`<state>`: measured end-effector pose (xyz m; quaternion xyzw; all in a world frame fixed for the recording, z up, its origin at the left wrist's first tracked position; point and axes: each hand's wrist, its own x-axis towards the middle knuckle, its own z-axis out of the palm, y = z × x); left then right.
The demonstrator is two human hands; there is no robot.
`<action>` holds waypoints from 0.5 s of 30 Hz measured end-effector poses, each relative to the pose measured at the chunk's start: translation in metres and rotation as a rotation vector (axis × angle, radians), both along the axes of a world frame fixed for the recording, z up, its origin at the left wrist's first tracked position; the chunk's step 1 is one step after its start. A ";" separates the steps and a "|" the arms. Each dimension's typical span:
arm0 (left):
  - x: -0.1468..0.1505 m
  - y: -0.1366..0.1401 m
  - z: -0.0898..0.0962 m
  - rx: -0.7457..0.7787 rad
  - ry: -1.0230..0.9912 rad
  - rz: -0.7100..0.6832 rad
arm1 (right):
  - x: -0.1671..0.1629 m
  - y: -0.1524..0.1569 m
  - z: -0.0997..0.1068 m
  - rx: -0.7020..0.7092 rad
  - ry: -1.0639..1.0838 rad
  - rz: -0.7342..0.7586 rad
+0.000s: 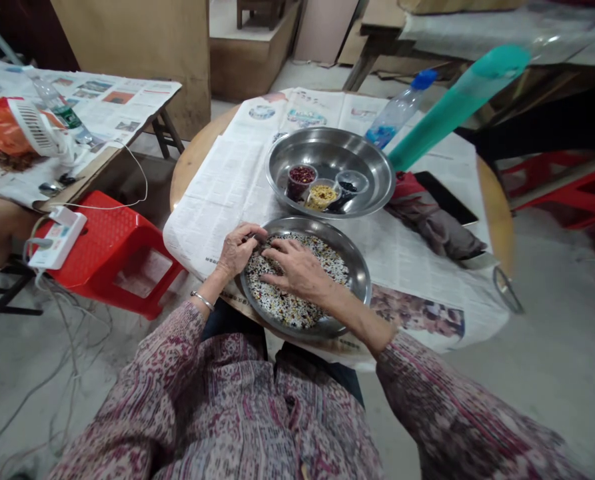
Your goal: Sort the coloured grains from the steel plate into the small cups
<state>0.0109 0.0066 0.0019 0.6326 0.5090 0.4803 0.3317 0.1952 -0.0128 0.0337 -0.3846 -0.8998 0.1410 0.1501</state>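
Note:
A round metal basin (pixel 361 280) lies in front of me, its bottom covered with small mixed grains or beads (pixel 297 310) in white, yellow, dark red and black. My right hand (pixel 300 270) rests over them, fingers apart and touching the mix. At the basin's far left rim is my left hand (pixel 238 252), its fingers curled together; what they pinch, if anything, is hidden. Behind stands a larger metal basin (pixel 327 141). Inside it are clear cups with dark red pieces (pixel 302 176), yellow pieces (pixel 322 195) and black pieces (pixel 348 188).
Newspaper (pixel 212 180) covers the round table. A plastic bottle (pixel 400 110), a long green tube-like object (pixel 460 107), a dark phone (pixel 444 197) and a crumpled cloth-like bundle (pixel 427 223) lie right. Left are a red stool (pixel 107 257), a power strip (pixel 58 240) and cables.

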 end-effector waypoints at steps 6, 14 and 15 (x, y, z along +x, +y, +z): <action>0.000 0.000 -0.002 0.014 0.004 0.007 | 0.047 0.002 -0.007 -0.108 -0.041 -0.056; 0.000 0.001 -0.003 0.026 0.001 0.002 | 0.030 -0.046 0.011 -0.102 -0.018 0.229; 0.000 0.001 -0.004 0.025 0.004 0.005 | 0.027 -0.047 0.011 -0.091 -0.044 0.259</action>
